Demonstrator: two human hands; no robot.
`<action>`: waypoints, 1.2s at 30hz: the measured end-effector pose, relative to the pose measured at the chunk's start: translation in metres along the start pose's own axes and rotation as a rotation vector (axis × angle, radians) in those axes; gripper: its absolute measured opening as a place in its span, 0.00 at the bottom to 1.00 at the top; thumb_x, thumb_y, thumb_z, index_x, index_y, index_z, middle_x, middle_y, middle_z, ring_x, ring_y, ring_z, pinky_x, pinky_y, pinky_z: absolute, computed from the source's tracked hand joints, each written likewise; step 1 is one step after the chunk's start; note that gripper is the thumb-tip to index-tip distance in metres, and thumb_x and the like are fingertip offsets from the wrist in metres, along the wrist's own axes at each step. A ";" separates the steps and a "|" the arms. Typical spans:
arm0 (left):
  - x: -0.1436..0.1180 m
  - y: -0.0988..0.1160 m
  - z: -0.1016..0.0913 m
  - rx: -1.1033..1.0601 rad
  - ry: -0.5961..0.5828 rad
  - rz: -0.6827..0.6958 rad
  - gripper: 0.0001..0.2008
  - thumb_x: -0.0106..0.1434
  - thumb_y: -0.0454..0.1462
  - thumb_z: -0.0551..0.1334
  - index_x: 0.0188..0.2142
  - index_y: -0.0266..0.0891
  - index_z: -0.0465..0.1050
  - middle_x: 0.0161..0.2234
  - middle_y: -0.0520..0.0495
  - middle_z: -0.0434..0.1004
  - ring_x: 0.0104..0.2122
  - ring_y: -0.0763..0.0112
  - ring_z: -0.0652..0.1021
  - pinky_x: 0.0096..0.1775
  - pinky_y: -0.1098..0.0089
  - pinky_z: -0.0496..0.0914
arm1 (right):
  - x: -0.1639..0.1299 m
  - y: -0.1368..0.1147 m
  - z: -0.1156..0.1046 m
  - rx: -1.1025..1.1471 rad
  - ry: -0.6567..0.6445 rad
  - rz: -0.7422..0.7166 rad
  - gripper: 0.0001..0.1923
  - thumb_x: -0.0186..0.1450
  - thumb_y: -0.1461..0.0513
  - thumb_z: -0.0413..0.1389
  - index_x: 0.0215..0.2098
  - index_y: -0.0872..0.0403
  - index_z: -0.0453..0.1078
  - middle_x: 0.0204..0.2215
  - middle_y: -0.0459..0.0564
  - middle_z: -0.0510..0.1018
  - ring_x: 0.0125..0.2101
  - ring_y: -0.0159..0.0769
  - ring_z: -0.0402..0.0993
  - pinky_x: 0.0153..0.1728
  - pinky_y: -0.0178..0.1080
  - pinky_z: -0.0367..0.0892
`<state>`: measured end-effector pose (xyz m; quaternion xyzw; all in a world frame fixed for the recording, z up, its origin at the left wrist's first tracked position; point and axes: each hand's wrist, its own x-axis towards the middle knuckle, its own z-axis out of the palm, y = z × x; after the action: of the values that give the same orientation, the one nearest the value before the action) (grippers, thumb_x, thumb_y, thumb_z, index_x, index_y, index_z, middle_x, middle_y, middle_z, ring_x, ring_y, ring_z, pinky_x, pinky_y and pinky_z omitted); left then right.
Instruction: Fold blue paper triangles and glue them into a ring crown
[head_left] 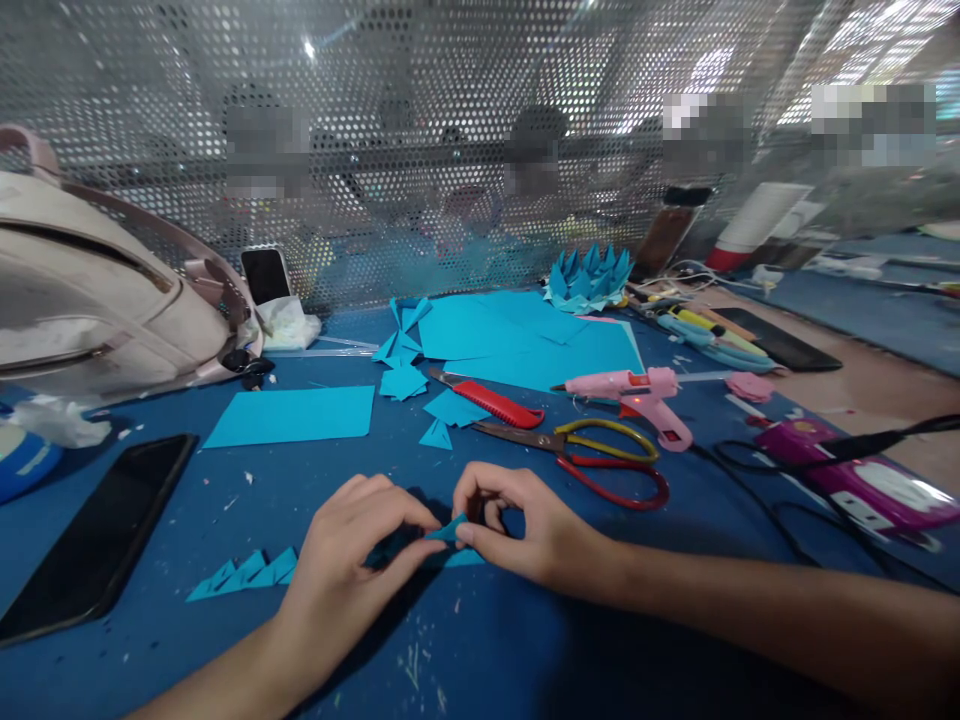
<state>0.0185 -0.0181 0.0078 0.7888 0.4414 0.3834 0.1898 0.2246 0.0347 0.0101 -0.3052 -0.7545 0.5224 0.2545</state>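
- While both hands meet at the near middle of the blue table (487, 640), the left hand (352, 545) and the right hand (525, 530) pinch one small folded paper piece (450, 532) between them, thumbs and forefingers closed on it, the other fingers curled loosely.
- The piece lies low on the table surface, its pointed tip sticking up between the fingertips; how many folds it has I cannot tell.
- To fold well here, I judge that the edges should be lined up before the crease is pressed, and the crease run flat with a fingertip against the hard tabletop, so the thin paper does not skew.
- Just left of the left hand lies a row of finished triangles (244, 575), sharp-cornered and overlapping like scales.
- Farther off lies a flat rectangular paper sheet (292, 415), matte turquoise, and far beyond it a larger stack of sheets (525, 340) with loose folded bits beside it.
- Scissors (600, 460) with yellow and red looped handles lie just beyond the right hand; a red utility knife (491, 400) and a pink glue gun (645, 392) lie a little farther.
- A glossy black phone (97, 535) rests at the near left, and a pale bag (97, 300) sits at the far left.
- A spiky paper model (589, 280) stands far off by the perforated metal screen (450, 120).
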 end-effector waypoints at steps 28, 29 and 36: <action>-0.012 0.009 -0.004 0.730 0.098 0.765 0.13 0.70 0.31 0.55 0.37 0.38 0.79 0.32 0.52 0.83 0.33 0.70 0.77 0.39 0.63 0.67 | 0.001 0.010 0.006 0.398 0.050 0.081 0.18 0.60 0.56 0.65 0.40 0.54 0.64 0.30 0.42 0.69 0.29 0.26 0.65 0.30 0.30 0.61; -0.012 0.009 -0.004 0.726 0.098 0.772 0.13 0.70 0.31 0.55 0.37 0.39 0.79 0.32 0.53 0.83 0.33 0.70 0.77 0.39 0.64 0.67 | 0.001 0.009 0.006 0.423 0.047 0.085 0.20 0.59 0.56 0.66 0.41 0.54 0.64 0.30 0.42 0.69 0.29 0.26 0.65 0.30 0.30 0.61; -0.005 0.008 -0.002 0.654 0.139 0.688 0.04 0.68 0.34 0.61 0.40 0.39 0.75 0.38 0.49 0.83 0.36 0.65 0.78 0.44 0.59 0.65 | 0.005 0.003 0.003 0.534 0.056 0.152 0.19 0.55 0.53 0.69 0.30 0.57 0.68 0.25 0.42 0.70 0.26 0.26 0.64 0.28 0.31 0.60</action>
<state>0.0197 -0.0267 0.0119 0.8799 0.2640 0.3167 -0.2363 0.2197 0.0376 0.0067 -0.2976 -0.5576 0.7116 0.3067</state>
